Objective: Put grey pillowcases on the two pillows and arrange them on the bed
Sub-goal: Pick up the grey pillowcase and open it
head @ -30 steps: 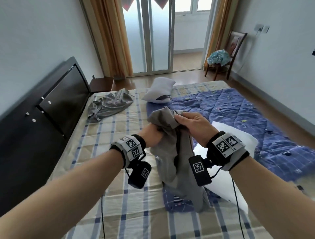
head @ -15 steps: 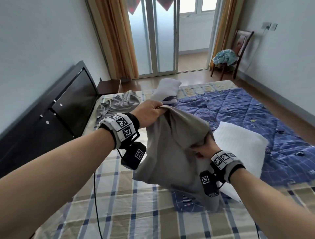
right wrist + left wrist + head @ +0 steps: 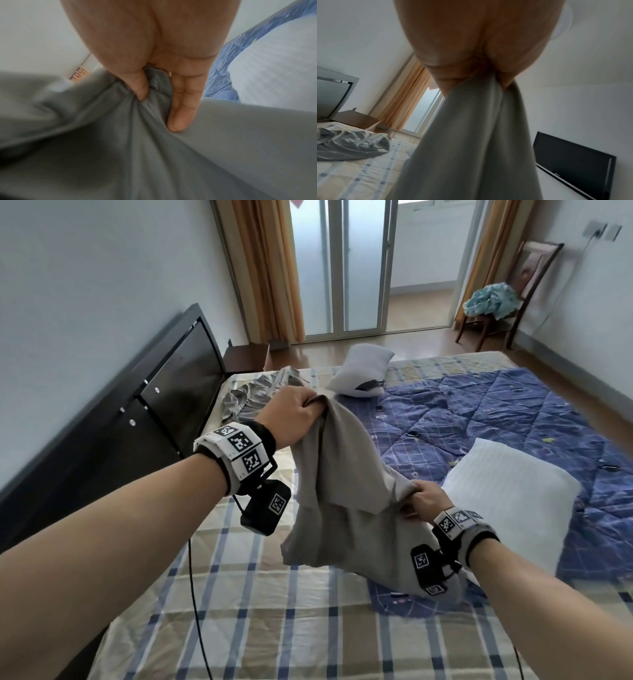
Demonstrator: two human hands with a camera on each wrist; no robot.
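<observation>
I have a grey pillowcase (image 3: 337, 491) stretched in the air between my hands, above the checked bed sheet (image 3: 239, 604); its cloth is plain, soft and creased, and its lower part hangs in folds toward the mattress. My left hand (image 3: 296, 417) grips a bunched corner up high in a closed fist. My right hand (image 3: 426, 499) is lower and nearer to me, thumb and fingers pinching a gathered fold.

I count two pillowcases: the one I hold and a second grey pillowcase (image 3: 260, 393) lying crumpled near the dark headboard (image 3: 144, 412). I count two bare white pillows: one pillow (image 3: 513, 501) just right of my right hand, on the blue quilt (image 3: 479, 412), and a far pillow (image 3: 363, 368) at the bed's far edge.

Beyond the bed are orange curtains (image 3: 270, 268), glass doors (image 3: 342, 265) and a wooden chair (image 3: 507, 292) with a blue bundle on it. The left wrist view shows a black screen (image 3: 573, 161) on the wall.
</observation>
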